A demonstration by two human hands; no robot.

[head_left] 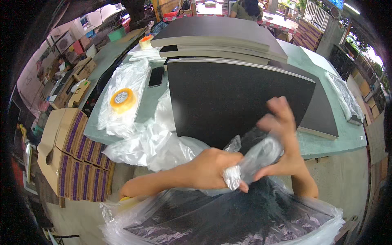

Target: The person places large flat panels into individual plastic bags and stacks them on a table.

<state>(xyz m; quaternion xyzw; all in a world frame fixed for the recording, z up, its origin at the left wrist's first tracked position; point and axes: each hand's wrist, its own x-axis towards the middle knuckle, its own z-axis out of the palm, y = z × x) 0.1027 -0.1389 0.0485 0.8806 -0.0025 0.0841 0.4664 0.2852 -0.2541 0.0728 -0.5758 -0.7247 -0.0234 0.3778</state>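
My left hand (214,167) is closed round a gathered neck of clear plastic film (261,153). Beside it, my right hand (283,139) has its fingers raised and spread, slightly blurred, with the thumb low against the bunched film. Below both hands, a wide sheet of clear plastic (228,222) spreads over something dark close to my body. More crumpled film (163,149) trails left along the table's near edge. Behind my hands a large black board (241,94), one of a thin stack with pale edges, leans tilted towards me.
A green table (347,134) carries a pile of dark boards (212,30), flat plastic bags (110,122), a yellow tape roll (122,101), another tape roll (145,41) and a black phone (156,76). Stacked cartons (73,155) stand at left. A person (247,10) sits at the far side.
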